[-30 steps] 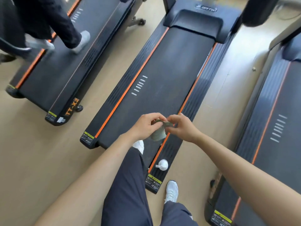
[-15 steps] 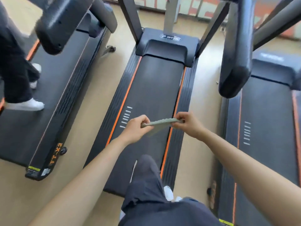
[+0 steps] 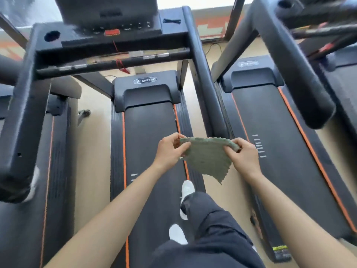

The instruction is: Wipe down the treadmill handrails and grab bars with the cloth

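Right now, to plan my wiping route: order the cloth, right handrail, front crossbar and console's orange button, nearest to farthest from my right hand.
1. green cloth, pinched by the right hand.
2. right handrail, just ahead-left.
3. front crossbar, ahead across the deck.
4. orange button, on the console beyond.

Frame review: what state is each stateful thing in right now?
cloth: spread open, held up in the air, lower corner hanging free.
left hand: pinches the cloth's upper left corner.
right hand: pinches the cloth's upper right corner.
left handrail: no hand or cloth on it.
right handrail: no hand on it; cloth held near its end.
grab bar: no hand or cloth on it.
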The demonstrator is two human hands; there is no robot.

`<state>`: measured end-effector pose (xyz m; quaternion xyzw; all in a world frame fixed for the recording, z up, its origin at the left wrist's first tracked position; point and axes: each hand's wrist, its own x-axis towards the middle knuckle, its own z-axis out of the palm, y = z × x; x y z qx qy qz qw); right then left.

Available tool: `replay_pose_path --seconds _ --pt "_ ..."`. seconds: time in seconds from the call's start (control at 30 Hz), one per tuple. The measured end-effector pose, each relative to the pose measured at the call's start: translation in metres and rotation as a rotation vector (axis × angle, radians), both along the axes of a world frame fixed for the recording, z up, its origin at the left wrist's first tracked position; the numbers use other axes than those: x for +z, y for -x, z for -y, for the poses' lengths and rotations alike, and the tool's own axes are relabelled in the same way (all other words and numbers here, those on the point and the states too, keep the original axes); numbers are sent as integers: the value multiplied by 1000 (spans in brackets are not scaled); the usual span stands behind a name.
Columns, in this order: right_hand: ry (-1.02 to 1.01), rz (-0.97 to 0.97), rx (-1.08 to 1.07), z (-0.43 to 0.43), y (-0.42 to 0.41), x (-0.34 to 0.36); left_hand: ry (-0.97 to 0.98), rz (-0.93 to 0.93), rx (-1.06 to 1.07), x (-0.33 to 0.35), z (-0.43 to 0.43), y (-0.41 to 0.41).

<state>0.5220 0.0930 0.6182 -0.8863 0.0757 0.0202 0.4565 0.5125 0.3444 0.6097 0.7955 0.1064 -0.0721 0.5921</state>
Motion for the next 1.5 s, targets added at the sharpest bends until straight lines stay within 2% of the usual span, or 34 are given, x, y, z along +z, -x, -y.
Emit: replay_pose_path --seconds 0.17,0.27,0.33,0.4,0.47,0.57,0.63,0.67,0.73,0.83,0.9,1.0,1.2,1.27,1.37,1.5 --pt "117 -13 -267 25 -43 -24 -263 122 -139 -7 54 -92" --pt "41 -141 -400 27 -54 -40 -387 123 -166 -10 75 -122" --pt "-131 -200 -456 21 -57 -46 -464 97 -171 -13 81 -131" --pt "-327 -220 -474 9 -55 -44 -487 96 -162 -17 83 -136" --pt "-407 -180 -470 0 -50 -39 -456 110 -143 -19 86 -138" --pt "-377 -141 -485 -4 -36 -44 -398 154 -115 -22 84 -137" --pt "-346 -149 -415 -4 -25 -51 -427 331 -158 -25 79 -136" --pt "-342 -154 -369 -5 -20 -55 -454 463 -240 -28 76 -136" --pt "-338 -165 -313 -12 -14 -58 -488 729 -556 -37 70 -138" --pt "-322 -169 -396 -23 -17 -62 -550 904 -1065 -47 67 -156" --pt "-289 -156 -427 -31 -18 -64 -572 961 -1201 -49 64 -171" --pt "-271 -137 -480 -42 -20 -63 -570 1001 -1280 -47 60 -194" --pt "-52 -173 -618 -71 -37 -53 -590 1038 -1281 -44 43 -241" --pt "117 -152 -633 -83 -51 -51 -589 1057 -1302 -43 37 -256" --pt "495 -144 -617 -96 -70 -47 -572 1062 -1326 -41 30 -277" --pt "662 -152 -599 -111 -98 -41 -579 1078 -1326 -40 23 -300"
